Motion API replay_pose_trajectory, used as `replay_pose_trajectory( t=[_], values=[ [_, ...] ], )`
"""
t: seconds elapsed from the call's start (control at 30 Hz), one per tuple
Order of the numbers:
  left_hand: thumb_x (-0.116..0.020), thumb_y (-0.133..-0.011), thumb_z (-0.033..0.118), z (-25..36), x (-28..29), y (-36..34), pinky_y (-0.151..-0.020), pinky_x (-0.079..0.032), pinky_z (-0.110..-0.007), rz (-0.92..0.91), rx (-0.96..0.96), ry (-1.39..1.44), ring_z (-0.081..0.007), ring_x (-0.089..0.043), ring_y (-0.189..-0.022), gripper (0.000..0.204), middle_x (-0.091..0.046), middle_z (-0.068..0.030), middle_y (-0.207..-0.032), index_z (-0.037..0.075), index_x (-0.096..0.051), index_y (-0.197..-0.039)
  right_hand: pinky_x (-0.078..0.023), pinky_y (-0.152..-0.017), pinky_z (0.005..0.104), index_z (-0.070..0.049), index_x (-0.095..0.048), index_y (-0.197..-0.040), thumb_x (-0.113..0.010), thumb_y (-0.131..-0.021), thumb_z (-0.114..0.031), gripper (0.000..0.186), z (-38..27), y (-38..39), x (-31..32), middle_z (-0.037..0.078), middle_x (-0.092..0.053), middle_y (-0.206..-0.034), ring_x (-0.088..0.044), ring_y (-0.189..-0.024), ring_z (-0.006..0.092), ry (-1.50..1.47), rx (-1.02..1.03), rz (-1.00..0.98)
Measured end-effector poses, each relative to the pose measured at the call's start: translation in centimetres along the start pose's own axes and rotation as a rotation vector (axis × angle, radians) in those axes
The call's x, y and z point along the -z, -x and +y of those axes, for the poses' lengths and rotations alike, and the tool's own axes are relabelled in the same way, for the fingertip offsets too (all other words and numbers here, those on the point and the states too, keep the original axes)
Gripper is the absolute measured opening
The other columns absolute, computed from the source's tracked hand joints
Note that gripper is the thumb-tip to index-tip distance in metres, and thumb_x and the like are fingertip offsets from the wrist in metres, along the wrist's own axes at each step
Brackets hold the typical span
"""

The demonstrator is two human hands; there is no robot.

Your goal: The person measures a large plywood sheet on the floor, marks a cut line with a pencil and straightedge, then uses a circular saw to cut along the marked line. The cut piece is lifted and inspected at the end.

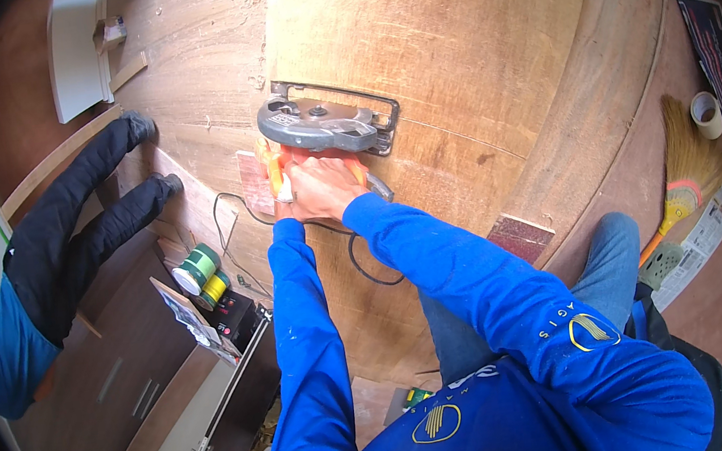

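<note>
A circular saw (317, 124) with a grey blade guard, an orange body and a black base plate rests on a large plywood sheet (465, 41). My right hand (322, 185) is closed around its orange handle. Close beside it, my left hand (285, 209) also grips the saw's orange rear part; its fingers are partly hidden by the tool and the right hand. A thin line runs across the sheet to the right of the saw. The black power cord (354, 253) curls below my hands. How the blade meets the wood is hidden.
Left, another person in dark trousers (65, 235) and a blue top stands near wood strips. Paint cans (197, 268) and a black box (237, 320) are at lower left. At right lie a broom (686, 158), a tape roll (707, 114) and newspaper (698, 252). A reddish block (520, 237) lies near my knee.
</note>
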State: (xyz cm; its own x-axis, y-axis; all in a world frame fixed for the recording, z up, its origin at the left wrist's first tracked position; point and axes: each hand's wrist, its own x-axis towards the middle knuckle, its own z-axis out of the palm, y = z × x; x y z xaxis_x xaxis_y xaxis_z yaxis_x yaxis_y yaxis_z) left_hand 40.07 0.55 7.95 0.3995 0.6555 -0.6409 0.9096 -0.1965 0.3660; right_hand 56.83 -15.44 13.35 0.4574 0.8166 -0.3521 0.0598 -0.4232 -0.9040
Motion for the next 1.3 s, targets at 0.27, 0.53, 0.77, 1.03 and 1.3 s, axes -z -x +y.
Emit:
replay_pose_trajectory(
  t=[0.27,0.53,0.77,1.03,1.3],
  values=[
    [-0.086,-0.084,0.016,-1.1,-0.4,-0.1,-0.068,-0.06,-0.038,-0.002,0.008,0.011,-0.0198,-0.072,-0.093,0.053,-0.072,-0.0121,-0.117,0.005,-0.063,-0.13,-0.061,-0.078,0.0505,0.0,-0.078,-0.096,-0.064,-0.087,-0.026,0.031,-0.5,-0.6,-0.5,0.026,-0.077,-0.095,-0.078,-0.088,0.041,-0.029,0.006,0.036],
    [-0.087,-0.083,0.015,-1.8,0.5,0.1,-0.067,-0.06,-0.038,0.009,0.017,-0.002,-0.0198,-0.072,-0.093,0.054,-0.072,-0.0121,-0.117,0.005,-0.063,-0.13,-0.062,-0.076,0.0513,0.0,-0.079,-0.093,-0.067,-0.078,-0.022,0.029,-0.8,-1.4,-0.9,0.027,-0.077,-0.092,-0.078,-0.085,0.0423,-0.025,0.0,0.04],
    [-0.087,-0.082,0.015,-2.5,1.3,0.2,-0.067,-0.06,-0.038,0.02,0.019,-0.005,-0.0197,-0.072,-0.092,0.054,-0.072,-0.0121,-0.117,0.005,-0.063,-0.13,-0.062,-0.077,0.0513,0.001,-0.079,-0.092,-0.068,-0.079,-0.023,0.029,-1.1,-1.9,-0.8,0.028,-0.077,-0.093,-0.078,-0.086,0.043,-0.02,0.014,0.021],
    [-0.088,-0.082,0.015,-1.5,1.1,-1.9,-0.066,-0.06,-0.038,0.002,-0.014,-0.004,-0.0196,-0.072,-0.092,0.055,-0.072,-0.0121,-0.117,0.005,-0.063,-0.13,-0.06,-0.08,0.0542,0.004,-0.071,-0.105,-0.073,-0.083,-0.033,0.043,-1.1,-3.0,-1.4,0.029,-0.075,-0.096,-0.076,-0.091,0.0451,-0.013,-0.005,-0.04],
    [-0.089,-0.081,0.015,-1.9,1.6,-3.1,-0.065,-0.06,-0.038,0.0,-0.028,0.009,-0.0196,-0.072,-0.091,0.056,-0.073,-0.0121,-0.117,0.005,-0.063,-0.129,-0.06,-0.08,0.0539,0.004,-0.072,-0.102,-0.073,-0.082,-0.032,0.041,-1.9,-3.9,-1.3,0.029,-0.075,-0.095,-0.075,-0.091,0.0458,0.005,0.017,-0.045]
  ],
)
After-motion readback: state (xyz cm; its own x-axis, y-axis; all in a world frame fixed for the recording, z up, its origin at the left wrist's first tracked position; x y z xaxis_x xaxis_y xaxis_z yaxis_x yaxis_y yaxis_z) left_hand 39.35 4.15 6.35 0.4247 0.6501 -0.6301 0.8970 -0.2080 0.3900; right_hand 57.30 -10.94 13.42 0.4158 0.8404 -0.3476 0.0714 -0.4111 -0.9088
